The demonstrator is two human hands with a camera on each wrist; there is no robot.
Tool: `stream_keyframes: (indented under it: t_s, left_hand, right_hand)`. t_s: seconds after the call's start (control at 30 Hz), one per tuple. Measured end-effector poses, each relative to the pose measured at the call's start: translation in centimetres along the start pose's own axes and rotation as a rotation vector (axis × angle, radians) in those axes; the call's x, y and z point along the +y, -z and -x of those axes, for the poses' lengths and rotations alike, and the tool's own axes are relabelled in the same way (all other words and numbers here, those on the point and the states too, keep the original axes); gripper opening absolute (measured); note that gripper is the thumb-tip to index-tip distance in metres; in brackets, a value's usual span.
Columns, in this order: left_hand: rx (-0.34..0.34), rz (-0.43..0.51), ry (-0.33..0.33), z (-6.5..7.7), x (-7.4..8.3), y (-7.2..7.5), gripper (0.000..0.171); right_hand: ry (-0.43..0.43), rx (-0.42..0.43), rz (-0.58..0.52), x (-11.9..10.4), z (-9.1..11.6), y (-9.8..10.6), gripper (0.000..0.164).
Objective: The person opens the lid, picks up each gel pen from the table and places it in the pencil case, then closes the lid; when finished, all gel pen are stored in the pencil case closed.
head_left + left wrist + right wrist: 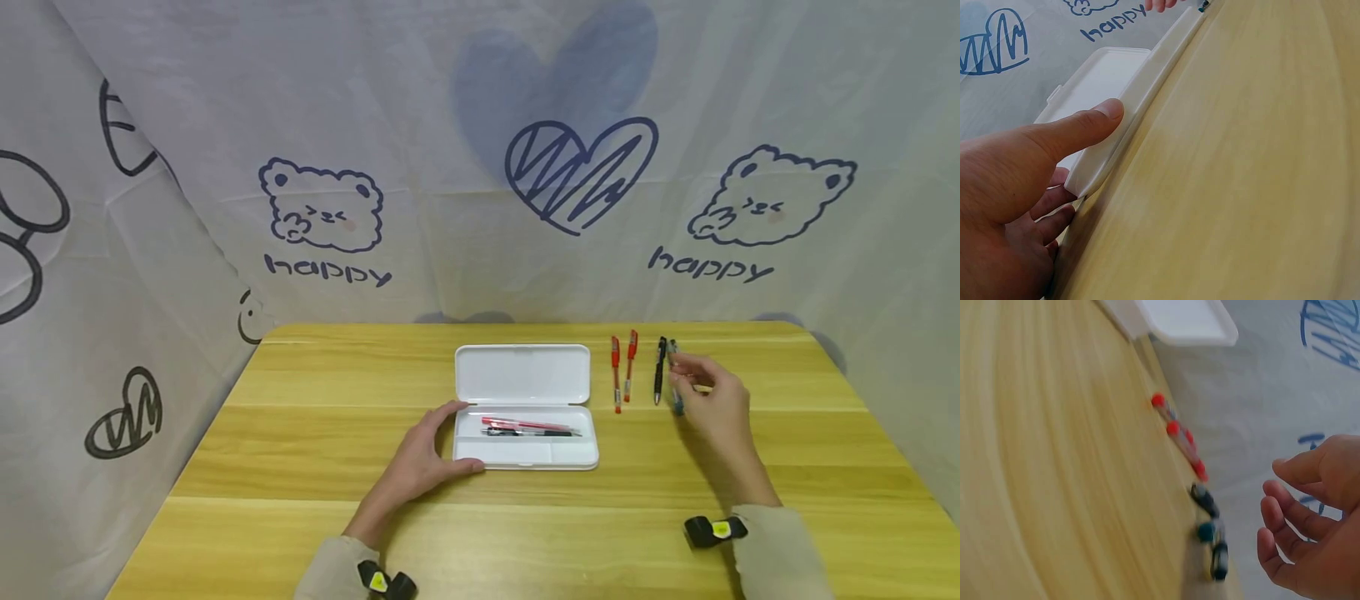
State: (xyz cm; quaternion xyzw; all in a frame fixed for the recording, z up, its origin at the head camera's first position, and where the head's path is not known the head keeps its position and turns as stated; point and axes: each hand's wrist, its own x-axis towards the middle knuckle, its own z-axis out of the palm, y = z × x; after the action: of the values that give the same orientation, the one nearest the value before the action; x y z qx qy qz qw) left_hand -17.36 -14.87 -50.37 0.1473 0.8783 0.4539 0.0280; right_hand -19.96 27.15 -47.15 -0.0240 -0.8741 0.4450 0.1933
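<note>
A white pencil case lies with its lid folded back. My left hand grips its left end, thumb along the front wall and fingers at the back corner. Inside the rear compartment lie a red pen and a black pen. Over at the right, my right hand is at a clear pen with a blue-green end, partly covering it in the head view. The right wrist view shows the fingers loosely bent, apart from the pens, holding nothing.
Two red pens and a black pen lie between the case and my right hand. A printed cloth hangs behind the wooden table.
</note>
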Motion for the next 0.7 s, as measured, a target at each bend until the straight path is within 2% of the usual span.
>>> stream_keyframes:
  t_s: [0.23, 0.47, 0.7]
  left_hand:
    - [0.001, -0.008, -0.009, 0.0, -0.1, 0.0, 0.090]
    - [0.003, -0.001, -0.009, 0.0, -0.2, 0.0, 0.090]
    - [0.002, 0.004, -0.014, 0.0, -0.2, 0.0, 0.090]
  right_hand:
    - [-0.045, 0.031, 0.100, 1.7, -0.2, 1.3, 0.028]
    - [-0.126, -0.053, 0.205, 2.9, 0.0, 1.5, 0.035]
    - [-0.128, -0.073, 0.259, 3.4, 0.2, 1.8, 0.028]
